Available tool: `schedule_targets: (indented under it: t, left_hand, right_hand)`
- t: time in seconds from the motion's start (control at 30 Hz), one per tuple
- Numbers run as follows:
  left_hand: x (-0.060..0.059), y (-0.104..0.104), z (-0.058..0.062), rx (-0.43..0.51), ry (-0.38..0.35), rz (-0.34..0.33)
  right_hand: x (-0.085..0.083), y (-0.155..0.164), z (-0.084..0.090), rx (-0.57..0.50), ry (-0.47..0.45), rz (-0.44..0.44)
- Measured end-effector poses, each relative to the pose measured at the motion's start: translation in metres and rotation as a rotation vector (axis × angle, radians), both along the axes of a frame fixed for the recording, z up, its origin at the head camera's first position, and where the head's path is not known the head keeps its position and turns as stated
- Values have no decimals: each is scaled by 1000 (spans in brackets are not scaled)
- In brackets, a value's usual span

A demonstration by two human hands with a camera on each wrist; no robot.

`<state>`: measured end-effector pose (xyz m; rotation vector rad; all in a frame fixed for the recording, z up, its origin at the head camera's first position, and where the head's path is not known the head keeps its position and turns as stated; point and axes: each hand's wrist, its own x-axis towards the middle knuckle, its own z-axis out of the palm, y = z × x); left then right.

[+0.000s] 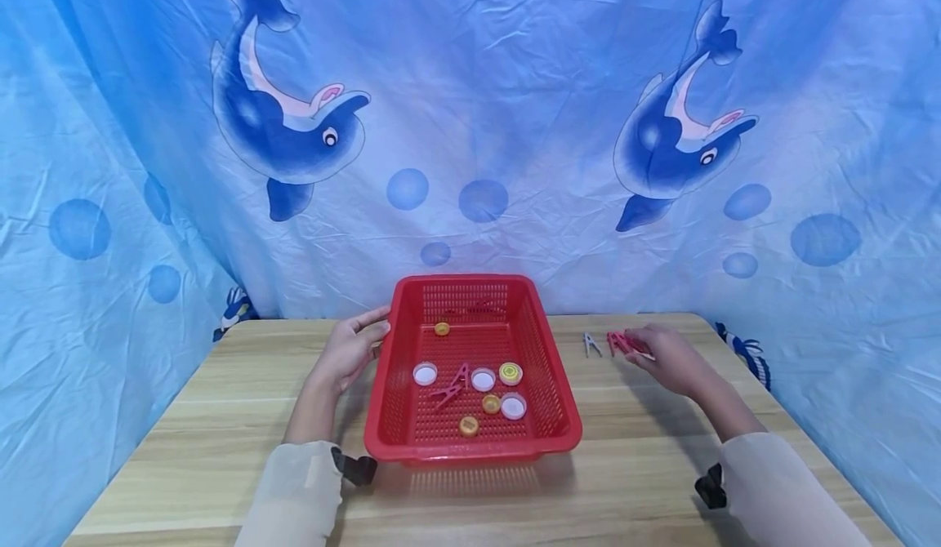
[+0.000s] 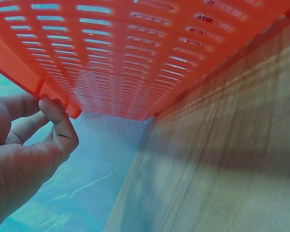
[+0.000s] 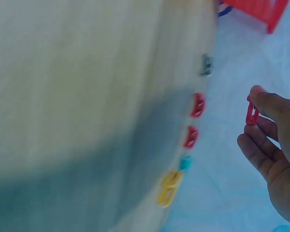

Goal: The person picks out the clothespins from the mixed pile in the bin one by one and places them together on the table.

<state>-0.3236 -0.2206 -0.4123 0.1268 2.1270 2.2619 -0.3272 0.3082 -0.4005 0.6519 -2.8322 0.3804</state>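
Left hand (image 1: 351, 349) grips left rim of red basket (image 1: 546, 359), fingers curled round edge. Right hand (image 1: 671, 359), well apart to basket's right, pinches red clothespin (image 3: 252, 113) between thumb and fingers. Grey clothespin (image 1: 591, 344) on table (image 1: 220, 416) just left of right hand. Bottle caps and another red peg inside basket, between hands.

The right wrist view is blurred: the pegs (image 3: 189, 137) along the desk (image 3: 87, 96) edge are smears. At two o'clock, the basket (image 3: 261, 9) is cut off.
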Motion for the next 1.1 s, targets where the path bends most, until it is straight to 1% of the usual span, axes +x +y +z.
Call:
schedule_targets:
  t: [0.17, 0.37, 0.5, 0.67, 0.9, 1.1]
  left_hand:
    - [1, 0, -1, 10, 14, -10]
    - [0, 0, 0, 11, 10, -8]
    - [-1, 0, -1, 6, 4, -5]
    - [-2, -1, -1, -6, -4, 2]
    - [-4, -1, -2, -8, 6, 1]
    - [-4, -1, -2, -3, 0, 4]
  right_hand:
    - [-2, 12, -16, 31, -37, -56]
    - [-3, 25, -32, 9, -132, -117]
    - [-3, 29, -38, 0, -182, -150]
    - [-6, 32, -40, 14, -211, -179]
    - [-6, 32, -39, -4, -257, -241]
    - [-5, 31, -35, -9, -257, -234]
